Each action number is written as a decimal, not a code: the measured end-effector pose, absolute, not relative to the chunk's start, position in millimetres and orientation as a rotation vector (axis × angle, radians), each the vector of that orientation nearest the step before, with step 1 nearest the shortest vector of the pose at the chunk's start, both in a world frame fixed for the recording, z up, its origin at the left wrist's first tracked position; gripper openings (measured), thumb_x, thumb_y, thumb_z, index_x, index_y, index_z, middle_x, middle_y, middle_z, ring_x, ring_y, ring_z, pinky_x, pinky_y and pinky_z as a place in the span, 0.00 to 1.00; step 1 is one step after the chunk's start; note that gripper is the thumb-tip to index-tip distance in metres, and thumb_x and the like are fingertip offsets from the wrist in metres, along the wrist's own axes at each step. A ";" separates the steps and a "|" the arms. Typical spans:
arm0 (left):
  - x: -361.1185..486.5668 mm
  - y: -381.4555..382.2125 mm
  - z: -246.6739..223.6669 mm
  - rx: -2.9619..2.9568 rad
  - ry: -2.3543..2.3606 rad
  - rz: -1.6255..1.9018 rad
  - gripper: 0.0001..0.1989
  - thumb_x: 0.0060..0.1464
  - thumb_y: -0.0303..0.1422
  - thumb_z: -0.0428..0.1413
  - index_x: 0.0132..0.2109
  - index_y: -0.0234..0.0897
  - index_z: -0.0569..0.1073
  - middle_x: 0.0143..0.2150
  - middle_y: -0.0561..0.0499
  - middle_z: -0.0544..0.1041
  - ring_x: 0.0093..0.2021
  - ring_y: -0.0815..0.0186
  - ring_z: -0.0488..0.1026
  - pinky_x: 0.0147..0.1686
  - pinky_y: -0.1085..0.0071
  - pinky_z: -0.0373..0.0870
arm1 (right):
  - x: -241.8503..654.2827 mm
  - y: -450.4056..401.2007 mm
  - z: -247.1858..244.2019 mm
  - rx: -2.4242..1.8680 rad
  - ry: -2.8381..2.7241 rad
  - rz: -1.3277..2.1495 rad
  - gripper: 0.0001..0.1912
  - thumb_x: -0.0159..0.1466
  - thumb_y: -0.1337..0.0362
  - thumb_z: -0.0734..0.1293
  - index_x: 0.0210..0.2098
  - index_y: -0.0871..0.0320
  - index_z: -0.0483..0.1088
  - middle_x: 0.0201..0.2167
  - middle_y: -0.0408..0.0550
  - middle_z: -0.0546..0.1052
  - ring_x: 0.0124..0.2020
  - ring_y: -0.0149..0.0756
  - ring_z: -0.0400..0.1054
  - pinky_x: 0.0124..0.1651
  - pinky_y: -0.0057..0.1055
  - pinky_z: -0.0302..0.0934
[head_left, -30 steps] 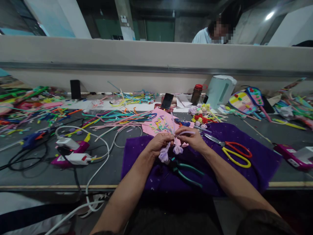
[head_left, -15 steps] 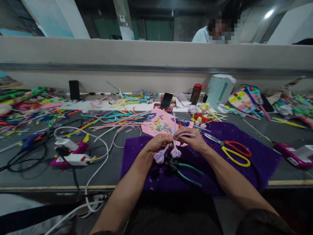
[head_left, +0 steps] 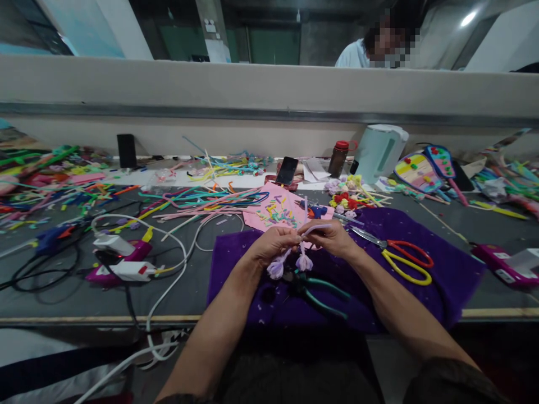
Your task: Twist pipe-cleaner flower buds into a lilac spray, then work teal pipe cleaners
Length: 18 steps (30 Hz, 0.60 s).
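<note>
Two small lilac fuzzy flowers hang below my hands, one at the left and one at the right. Their lilac stems meet between my fingertips. My left hand is closed in a pinch on the stems. Close beside it, my right hand pinches a lilac stem that bends to the right. Green-handled pliers lie under the flowers on a purple cloth. Scissors with one red and one yellow handle rest on the cloth to the right.
Behind my hands is a pink sheet with coloured snippets. Pipe cleaners, a phone, a red-capped bottle and a kettle stand or lie farther back. Cables and a power strip are at left. A person is beyond the partition.
My fingertips have come closer together, and the left fingers have shifted slightly right. The flowers have moved a little to the right with the stems.
</note>
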<state>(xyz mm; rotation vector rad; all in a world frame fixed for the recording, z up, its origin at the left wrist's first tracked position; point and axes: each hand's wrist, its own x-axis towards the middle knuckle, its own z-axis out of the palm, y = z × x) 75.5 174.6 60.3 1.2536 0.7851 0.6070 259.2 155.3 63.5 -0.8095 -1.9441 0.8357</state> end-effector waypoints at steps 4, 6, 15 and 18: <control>74.7 172.7 62.4 1.332 0.777 0.616 0.14 0.40 0.39 0.58 0.22 0.31 0.68 0.14 0.57 0.63 0.12 0.79 0.48 0.15 0.76 0.38 | 260.4 155.1 66.3 -0.786 -2.029 0.714 0.08 0.58 0.63 0.62 0.34 0.58 0.71 0.29 0.48 0.74 0.29 0.31 0.67 0.31 0.27 0.62; 75.3 171.7 63.5 1.335 0.793 0.616 0.14 0.41 0.39 0.58 0.22 0.31 0.68 0.12 0.58 0.60 0.12 0.79 0.47 0.15 0.75 0.37 | 261.0 154.7 66.8 -0.796 -2.033 0.710 0.08 0.59 0.62 0.62 0.34 0.58 0.71 0.29 0.48 0.74 0.28 0.31 0.67 0.30 0.27 0.61; 77.1 172.5 60.4 1.314 0.832 0.686 0.14 0.41 0.40 0.58 0.23 0.31 0.68 0.12 0.58 0.59 0.12 0.79 0.48 0.15 0.76 0.38 | 264.1 157.0 62.2 -0.823 -2.066 0.453 0.12 0.58 0.62 0.63 0.42 0.57 0.68 0.33 0.49 0.74 0.30 0.32 0.67 0.32 0.27 0.59; 77.8 171.8 59.4 1.305 0.832 0.709 0.14 0.41 0.39 0.59 0.24 0.31 0.68 0.13 0.58 0.60 0.13 0.80 0.49 0.16 0.76 0.39 | 265.3 158.9 61.4 -0.797 -2.131 0.354 0.10 0.58 0.63 0.63 0.39 0.57 0.69 0.32 0.48 0.74 0.32 0.32 0.67 0.34 0.27 0.59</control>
